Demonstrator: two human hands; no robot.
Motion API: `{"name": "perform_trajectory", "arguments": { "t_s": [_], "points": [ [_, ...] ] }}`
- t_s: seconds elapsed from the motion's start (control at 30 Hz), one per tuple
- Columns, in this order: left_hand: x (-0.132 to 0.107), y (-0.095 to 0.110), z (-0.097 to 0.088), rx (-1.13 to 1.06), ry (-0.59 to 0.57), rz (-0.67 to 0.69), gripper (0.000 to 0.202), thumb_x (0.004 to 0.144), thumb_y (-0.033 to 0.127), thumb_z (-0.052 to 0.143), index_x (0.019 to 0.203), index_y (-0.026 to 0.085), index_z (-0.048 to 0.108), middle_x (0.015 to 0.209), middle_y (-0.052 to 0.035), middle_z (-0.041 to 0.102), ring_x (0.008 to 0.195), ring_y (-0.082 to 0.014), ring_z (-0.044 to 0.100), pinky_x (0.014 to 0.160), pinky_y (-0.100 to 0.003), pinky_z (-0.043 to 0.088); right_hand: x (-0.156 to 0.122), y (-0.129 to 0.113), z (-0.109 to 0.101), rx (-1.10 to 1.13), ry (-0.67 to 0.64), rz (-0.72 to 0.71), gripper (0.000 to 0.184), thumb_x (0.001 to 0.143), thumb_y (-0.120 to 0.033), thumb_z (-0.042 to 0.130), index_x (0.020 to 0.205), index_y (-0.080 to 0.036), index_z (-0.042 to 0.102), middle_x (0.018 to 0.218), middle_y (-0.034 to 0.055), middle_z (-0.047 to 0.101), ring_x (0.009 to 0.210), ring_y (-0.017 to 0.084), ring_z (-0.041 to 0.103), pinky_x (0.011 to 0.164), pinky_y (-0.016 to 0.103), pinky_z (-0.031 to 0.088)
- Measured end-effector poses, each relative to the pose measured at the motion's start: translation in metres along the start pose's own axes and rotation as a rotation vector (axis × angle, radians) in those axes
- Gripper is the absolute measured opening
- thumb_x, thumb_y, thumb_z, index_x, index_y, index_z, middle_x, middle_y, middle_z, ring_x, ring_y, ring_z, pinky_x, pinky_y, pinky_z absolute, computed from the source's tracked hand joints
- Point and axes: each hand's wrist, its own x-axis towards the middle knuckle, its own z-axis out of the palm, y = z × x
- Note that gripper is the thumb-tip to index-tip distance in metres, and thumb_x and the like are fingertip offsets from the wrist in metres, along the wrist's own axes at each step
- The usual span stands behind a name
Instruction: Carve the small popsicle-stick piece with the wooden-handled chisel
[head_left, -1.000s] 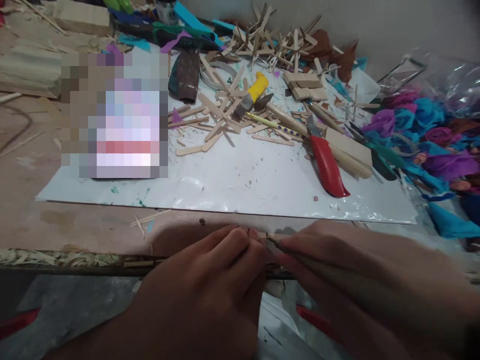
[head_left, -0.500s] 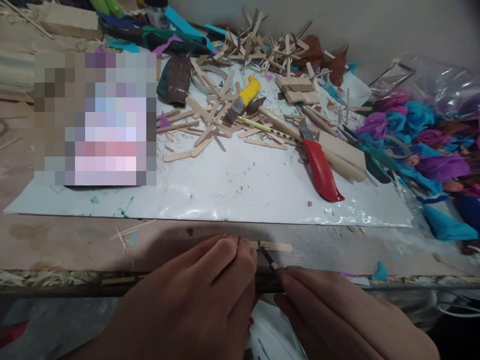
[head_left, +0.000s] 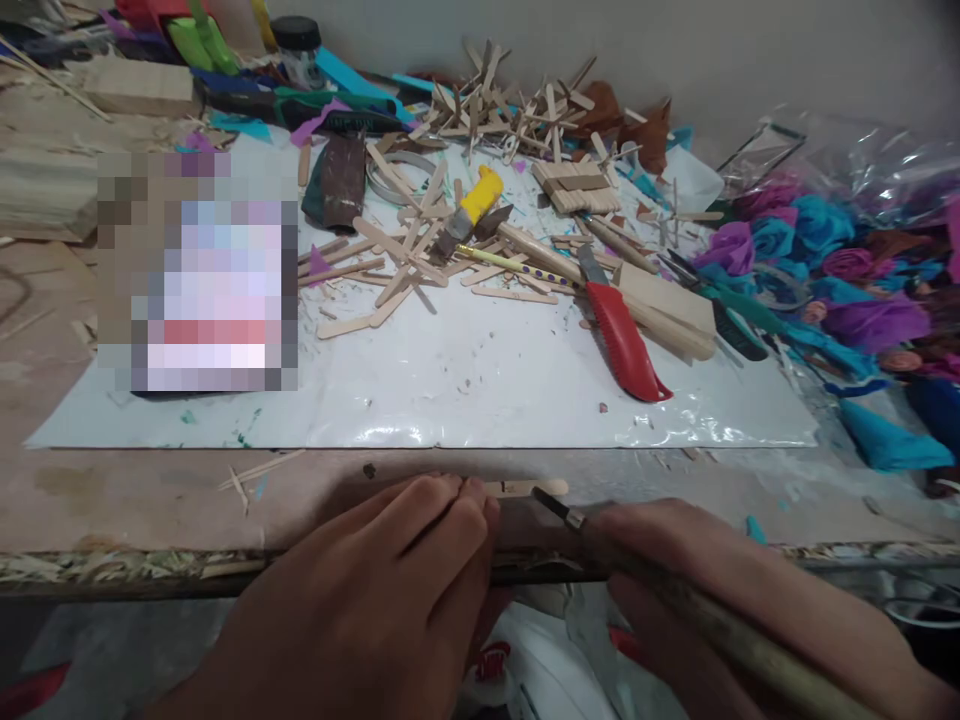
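Observation:
My left hand (head_left: 397,590) presses its closed fingertips down on a flat wooden craft stick (head_left: 529,487) that lies along the front edge of the table. My right hand (head_left: 697,590) is wrapped round the long wooden handle of a small knife (head_left: 559,507). The short blade points left and its tip sits just in front of the free end of the stick. The stick's left part is hidden under my left fingers.
A white glossy sheet (head_left: 480,390) covers the table's middle. On it lie loose craft sticks (head_left: 390,270), a red-handled cutter (head_left: 622,340), a yellow-handled tool (head_left: 472,205) and a pencil (head_left: 517,265). Paper flowers (head_left: 832,270) pile at the right. A blurred box (head_left: 199,270) stands left.
The camera view has dropped a little. My right hand has drawn the knife back to the right, so the blade tip now sits off the stick's end.

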Motion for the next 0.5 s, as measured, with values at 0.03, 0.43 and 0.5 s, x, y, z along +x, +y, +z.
{"name": "perform_trajectory", "arguments": {
  "t_s": [0.03,0.43,0.5],
  "points": [
    [0.0,0.001,0.0,0.001,0.005,-0.014,0.029,0.127,0.018,0.057,0.133,0.009,0.084,0.122,-0.006,0.086,0.117,-0.0255,0.074,0.111,-0.04,0.063,0.005,0.003,-0.003,0.001,-0.007,0.012,0.026,0.113,-0.024,0.073,0.135,-0.036,0.082,0.113,-0.0004,0.095,0.08,0.022,0.092,0.066,0.021,0.075],
    [0.002,0.004,0.0,0.04,-0.005,-0.006,0.027,0.126,0.017,0.059,0.134,0.01,0.084,0.122,-0.0046,0.087,0.116,-0.0264,0.072,0.11,-0.039,0.06,0.031,-0.006,0.008,-0.034,-0.016,-0.06,0.016,0.106,-0.047,0.085,0.114,-0.035,0.092,0.1,0.0077,0.091,0.091,0.032,0.093,0.069,0.034,0.079],
    [0.003,0.004,0.001,0.04,-0.017,-0.018,0.028,0.126,0.015,0.059,0.133,0.01,0.085,0.121,-0.0046,0.087,0.115,-0.0264,0.073,0.109,-0.04,0.061,0.034,-0.009,0.007,-0.046,-0.018,-0.072,0.019,0.107,-0.052,0.083,0.111,-0.036,0.092,0.097,0.0078,0.09,0.092,0.032,0.092,0.069,0.034,0.078]
  ]
}}
